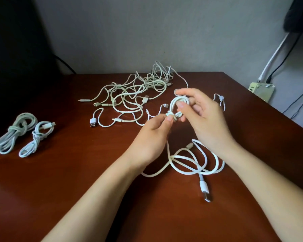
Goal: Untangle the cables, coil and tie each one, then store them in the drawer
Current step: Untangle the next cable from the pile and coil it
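Above the middle of the brown table (77,189), both hands hold a small white coiled cable (175,104). My right hand (198,116) grips the coil's loop with thumb and fingers. My left hand (154,131) pinches the wrapped knot at the coil's lower end. A loose white cable (198,163) with a USB plug (205,192) lies on the table under my wrists. A tangled pile of white cables (138,91) sits further back. Two tied cable bundles (21,135) lie at the left. No drawer is in view.
A short white cable (220,100) lies behind my right hand. The table's right edge runs diagonally near a beige power strip (261,90) and wall cords. A dark object stands at the back left.
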The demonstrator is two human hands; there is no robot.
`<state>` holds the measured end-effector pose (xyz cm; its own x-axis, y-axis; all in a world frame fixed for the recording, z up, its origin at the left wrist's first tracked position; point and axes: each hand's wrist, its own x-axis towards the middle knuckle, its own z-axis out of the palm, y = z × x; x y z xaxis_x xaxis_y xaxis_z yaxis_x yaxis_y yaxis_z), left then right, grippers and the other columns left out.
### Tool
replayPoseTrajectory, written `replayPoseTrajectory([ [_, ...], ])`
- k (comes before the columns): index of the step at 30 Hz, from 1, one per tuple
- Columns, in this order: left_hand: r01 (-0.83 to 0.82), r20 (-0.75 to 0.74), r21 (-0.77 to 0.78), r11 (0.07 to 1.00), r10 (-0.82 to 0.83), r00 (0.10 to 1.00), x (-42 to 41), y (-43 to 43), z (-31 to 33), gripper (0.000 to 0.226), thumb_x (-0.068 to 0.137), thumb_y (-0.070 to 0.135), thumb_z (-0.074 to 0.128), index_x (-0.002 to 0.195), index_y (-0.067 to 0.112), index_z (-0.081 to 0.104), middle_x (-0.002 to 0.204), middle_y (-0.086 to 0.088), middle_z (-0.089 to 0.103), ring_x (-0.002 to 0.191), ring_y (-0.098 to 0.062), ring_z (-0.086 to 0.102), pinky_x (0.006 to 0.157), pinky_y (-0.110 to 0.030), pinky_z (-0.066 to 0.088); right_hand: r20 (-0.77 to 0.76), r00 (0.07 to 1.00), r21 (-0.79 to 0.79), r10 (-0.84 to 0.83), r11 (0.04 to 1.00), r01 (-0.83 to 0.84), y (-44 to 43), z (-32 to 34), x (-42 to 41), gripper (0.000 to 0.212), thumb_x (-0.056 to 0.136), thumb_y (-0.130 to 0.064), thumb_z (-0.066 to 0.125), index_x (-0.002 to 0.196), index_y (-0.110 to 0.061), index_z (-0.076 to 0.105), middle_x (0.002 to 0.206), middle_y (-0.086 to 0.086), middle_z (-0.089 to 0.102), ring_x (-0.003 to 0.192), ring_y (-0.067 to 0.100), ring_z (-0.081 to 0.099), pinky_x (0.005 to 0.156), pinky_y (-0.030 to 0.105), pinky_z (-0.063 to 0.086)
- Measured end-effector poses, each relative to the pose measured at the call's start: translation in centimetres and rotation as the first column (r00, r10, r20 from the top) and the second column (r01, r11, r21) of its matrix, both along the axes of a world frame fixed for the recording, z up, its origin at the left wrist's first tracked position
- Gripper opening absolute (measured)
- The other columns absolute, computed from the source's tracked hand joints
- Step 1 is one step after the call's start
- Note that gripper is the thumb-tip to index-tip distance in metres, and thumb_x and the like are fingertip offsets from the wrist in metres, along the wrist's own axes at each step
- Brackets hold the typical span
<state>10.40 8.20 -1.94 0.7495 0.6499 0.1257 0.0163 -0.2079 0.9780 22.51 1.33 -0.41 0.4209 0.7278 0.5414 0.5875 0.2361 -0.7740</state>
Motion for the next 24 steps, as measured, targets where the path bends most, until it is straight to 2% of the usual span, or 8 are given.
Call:
replayPoseTrajectory([
  [3, 0.068, 0.018, -0.125, 0.990, -0.067, 0.998, -0.2, 0.1, 0.2, 0.030, 0.104, 0.024, 0.034, 0.094, 0.012, 0.059, 0.059, 0.009, 0.032, 0.053, -0.006, 0.028, 0.050, -0.018, 0.025, 0.052, 0.998, -0.066, 0.048, 0.997, -0.044, 0.0, 0.3, 0.4, 0.022, 0.094, -0.011, 0.055, 0.102, -0.031, 0.061, 0.077, -0.015, 0.061, 0.063, 0.003, 0.061, 0.068, 0.024, 0.052],
  [5, 0.121, 0.040, -0.180, 0.976, -0.115, 0.993, -0.2, 0.1, 0.3, 0.028, 0.103, 0.022, 0.034, 0.097, 0.009, 0.058, 0.061, 0.006, 0.029, 0.054, -0.007, 0.026, 0.050, -0.019, 0.022, 0.090, 0.993, -0.099, 0.078, 0.993, -0.069, -0.2, 0.6, 0.8, 0.027, 0.094, -0.009, 0.053, 0.097, -0.034, 0.060, 0.078, -0.013, 0.062, 0.062, 0.005, 0.061, 0.069, 0.027, 0.054],
  [8, 0.164, 0.037, -0.196, 0.967, -0.159, 0.987, -0.2, 0.1, 0.3, 0.026, 0.103, 0.019, 0.034, 0.104, 0.004, 0.056, 0.062, 0.005, 0.030, 0.053, -0.006, 0.029, 0.050, -0.017, 0.024, 0.119, 0.990, -0.093, 0.074, 0.994, -0.063, -0.4, 0.9, 1.3, 0.028, 0.089, -0.011, 0.050, 0.091, -0.038, 0.059, 0.074, -0.013, 0.062, 0.060, 0.009, 0.060, 0.070, 0.033, 0.054],
  [11, 0.187, 0.035, -0.219, 0.958, -0.184, 0.982, -0.3, 0.2, 0.4, 0.023, 0.102, 0.015, 0.036, 0.101, 0.003, 0.056, 0.063, 0.004, 0.036, 0.053, -0.006, 0.034, 0.050, -0.015, 0.028, 0.108, 0.992, -0.090, 0.062, 0.995, -0.052, -0.3, 0.8, 1.5, 0.028, 0.088, -0.010, 0.050, 0.089, -0.036, 0.059, 0.073, -0.008, 0.063, 0.059, 0.009, 0.060, 0.069, 0.030, 0.053],
  [14, 0.200, 0.048, -0.254, 0.946, -0.195, 0.980, -0.7, 0.6, 0.6, 0.017, 0.099, 0.007, 0.042, 0.096, 0.002, 0.058, 0.070, 0.001, 0.049, 0.057, -0.006, 0.042, 0.053, -0.015, 0.034, 0.044, 0.998, -0.101, 0.044, 0.994, -0.039, -0.3, 0.6, 1.7, 0.030, 0.092, -0.002, 0.053, 0.093, -0.031, 0.061, 0.076, -0.004, 0.065, 0.060, 0.009, 0.062, 0.073, 0.030, 0.053],
  [17, 0.172, 0.094, -0.341, 0.924, -0.148, 0.984, -0.9, 1.3, 0.9, 0.023, 0.094, -0.003, 0.047, 0.107, 0.004, 0.063, 0.083, -0.001, 0.062, 0.061, -0.005, 0.051, 0.057, -0.013, 0.042, -0.108, 0.992, -0.104, 0.067, 0.991, -0.078, -0.2, 0.8, 1.7, 0.029, 0.094, 0.001, 0.051, 0.099, -0.025, 0.063, 0.082, 0.004, 0.066, 0.066, 0.008, 0.062, 0.075, 0.028, 0.054],
  [20, 0.143, 0.152, -0.426, 0.893, -0.085, 0.985, -1.1, 1.7, 1.0, 0.026, 0.094, -0.006, 0.042, 0.108, 0.001, 0.062, 0.092, -0.007, 0.063, 0.068, -0.008, 0.060, 0.066, -0.014, 0.048, -0.284, 0.955, -0.061, 0.090, 0.992, -0.111, -0.2, 1.0, 1.5, 0.028, 0.093, 0.004, 0.051, 0.104, -0.018, 0.062, 0.086, 0.013, 0.064, 0.071, 0.006, 0.063, 0.075, 0.022, 0.055],
  [24, 0.168, 0.217, -0.537, 0.827, -0.057, 0.974, -1.4, 2.0, 1.3, 0.027, 0.096, -0.005, 0.036, 0.105, -0.001, 0.062, 0.097, -0.013, 0.068, 0.080, -0.017, 0.068, 0.073, -0.018, 0.054, -0.340, 0.938, -0.063, 0.072, 0.993, -0.099, -0.3, 1.2, 1.3, 0.025, 0.093, 0.003, 0.052, 0.105, -0.017, 0.061, 0.092, 0.009, 0.066, 0.072, 0.005, 0.065, 0.074, 0.020, 0.055],
])
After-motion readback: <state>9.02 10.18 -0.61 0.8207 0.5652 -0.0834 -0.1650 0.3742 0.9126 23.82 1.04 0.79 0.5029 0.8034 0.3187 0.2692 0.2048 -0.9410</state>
